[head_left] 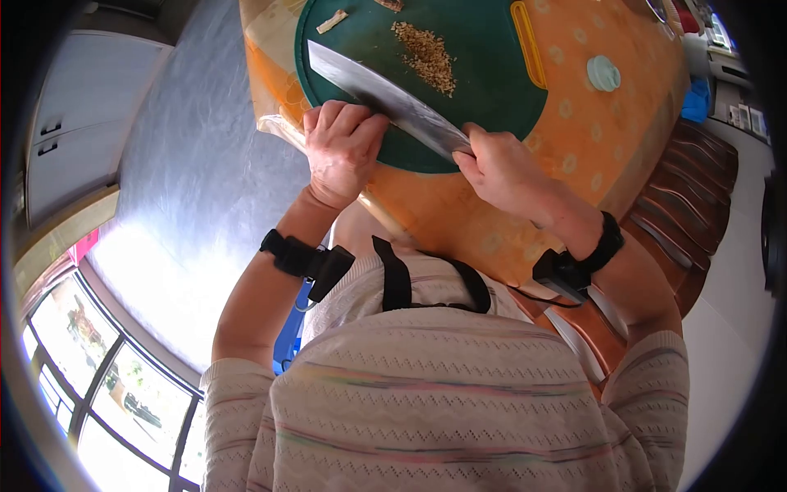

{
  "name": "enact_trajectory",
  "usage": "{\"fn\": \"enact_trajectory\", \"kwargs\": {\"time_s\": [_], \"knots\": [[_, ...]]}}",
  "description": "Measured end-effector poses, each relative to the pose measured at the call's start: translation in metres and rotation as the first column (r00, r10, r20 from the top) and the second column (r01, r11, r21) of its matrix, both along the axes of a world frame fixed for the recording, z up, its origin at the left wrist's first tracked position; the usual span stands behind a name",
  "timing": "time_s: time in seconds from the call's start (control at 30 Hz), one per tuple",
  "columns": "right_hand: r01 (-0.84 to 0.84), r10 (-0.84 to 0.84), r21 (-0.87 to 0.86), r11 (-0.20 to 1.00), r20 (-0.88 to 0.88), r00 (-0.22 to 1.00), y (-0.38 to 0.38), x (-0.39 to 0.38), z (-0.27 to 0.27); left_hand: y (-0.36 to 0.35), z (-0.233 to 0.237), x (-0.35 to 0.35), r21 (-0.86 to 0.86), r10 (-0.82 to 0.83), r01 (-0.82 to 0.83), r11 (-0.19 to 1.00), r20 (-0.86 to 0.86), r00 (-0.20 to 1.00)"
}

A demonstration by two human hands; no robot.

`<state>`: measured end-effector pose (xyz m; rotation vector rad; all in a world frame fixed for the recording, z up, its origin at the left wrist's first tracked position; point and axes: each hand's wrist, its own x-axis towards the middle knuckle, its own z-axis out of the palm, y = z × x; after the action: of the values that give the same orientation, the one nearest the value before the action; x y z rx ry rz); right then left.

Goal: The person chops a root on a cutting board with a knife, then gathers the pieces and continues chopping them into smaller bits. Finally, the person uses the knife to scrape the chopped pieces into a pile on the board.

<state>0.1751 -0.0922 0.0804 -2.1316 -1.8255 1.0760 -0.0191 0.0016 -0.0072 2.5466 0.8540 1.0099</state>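
Observation:
A wide-bladed cleaver (pixel 385 97) lies slantwise over a round green cutting board (pixel 492 98). My right hand (pixel 502 168) is closed round its handle at the lower right end of the blade. Against the near side of the blade, my left hand (pixel 344 148) has its fingers bent and pressed together; whatever they hold is hidden. Beyond the blade is a heap of brown chopped bits (pixel 426 56). A pale strip (pixel 332 21) and a reddish-brown piece (pixel 389 4) rest near the board's far edge.
An orange patterned tablecloth (pixel 574 156) lies under the board. A yellow handle (pixel 529 45) is at the board's right side. Farther right stands a small pale green lid or jar (pixel 603 74). A brown wooden chair (pixel 680 197) is beside the table.

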Motion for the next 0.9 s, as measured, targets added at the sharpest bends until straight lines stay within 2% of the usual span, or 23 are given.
{"fn": "enact_trajectory", "kwargs": {"time_s": [0.17,0.23,0.37,0.43,0.67,0.9], "knots": [[-0.015,0.016,0.039,0.999,-0.026,1.0,0.014,-0.005,-0.006,0.0,-0.003,0.002,0.004,-0.009,0.009,1.0,0.02,1.0],[-0.007,0.012,0.127,0.992,-0.033,0.999,0.022,-0.012,-0.011,0.0,-0.003,0.0,-0.019,-0.01,0.01,1.0,0.02,1.0],[0.013,-0.004,0.094,0.995,-0.097,0.995,0.018,-0.004,-0.01,0.0,-0.004,0.0,-0.021,0.001,0.0,1.0,0.032,0.999],[0.08,-0.068,0.105,0.991,-0.111,0.991,0.012,-0.002,-0.008,0.0,-0.003,-0.001,-0.049,-0.004,0.005,0.999,0.025,1.0],[0.17,-0.138,0.166,0.971,-0.188,0.972,0.003,0.008,0.0,0.004,0.002,-0.002,-0.096,-0.028,0.03,0.995,0.021,0.999],[0.209,-0.171,0.184,0.96,-0.205,0.964,-0.006,0.012,0.0,0.022,0.014,0.007,-0.06,-0.086,0.081,0.995,-0.093,0.992]]}}
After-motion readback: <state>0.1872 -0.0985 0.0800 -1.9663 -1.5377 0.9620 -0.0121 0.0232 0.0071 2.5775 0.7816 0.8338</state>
